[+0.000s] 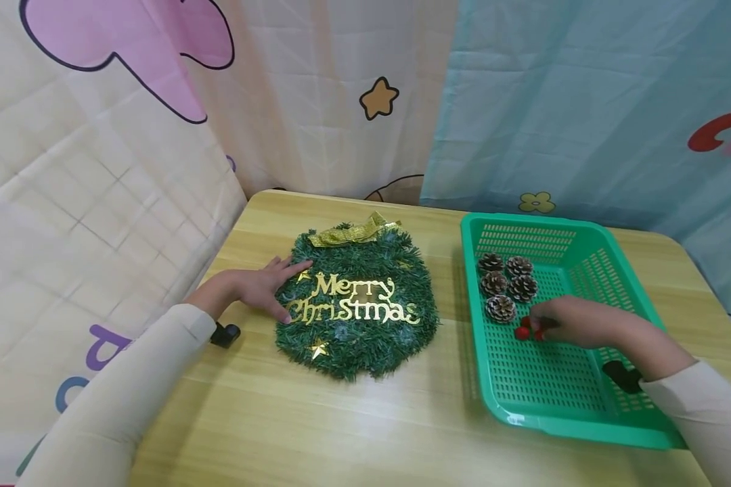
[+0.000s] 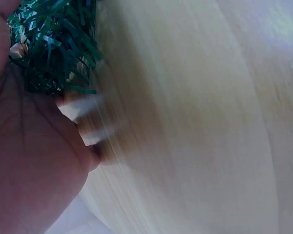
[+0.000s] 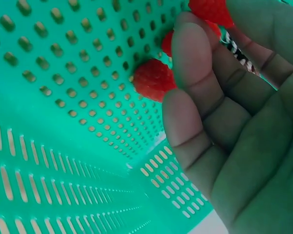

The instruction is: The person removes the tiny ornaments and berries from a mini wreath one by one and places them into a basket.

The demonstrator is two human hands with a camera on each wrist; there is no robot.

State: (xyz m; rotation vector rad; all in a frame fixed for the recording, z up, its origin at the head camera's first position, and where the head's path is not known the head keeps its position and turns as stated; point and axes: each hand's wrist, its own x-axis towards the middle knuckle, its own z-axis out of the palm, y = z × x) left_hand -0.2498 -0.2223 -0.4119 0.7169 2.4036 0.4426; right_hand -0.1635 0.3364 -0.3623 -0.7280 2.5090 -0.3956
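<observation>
On the table lies a green tinsel wreath (image 1: 356,352) with gold "Merry Christmas" lettering (image 1: 353,304), a gold bow (image 1: 350,235) on its far edge and gold stars (image 1: 319,349). My left hand (image 1: 262,287) rests on the wreath's left edge, its fingers spread. In the left wrist view, the palm (image 2: 34,161) is beside the green tinsel (image 2: 63,44). Inside the green basket (image 1: 484,379), my right hand (image 1: 575,321) pinches a bumpy red berry (image 3: 212,10) between thumb and fingers. Another red berry (image 3: 154,80) lies on the basket floor by the fingertips.
Several pinecones (image 1: 501,308) sit along the basket's left side, near the right hand. The basket stands on the right of the wooden table (image 1: 365,419). Printed curtains (image 1: 341,122) hang behind and to the left of the table.
</observation>
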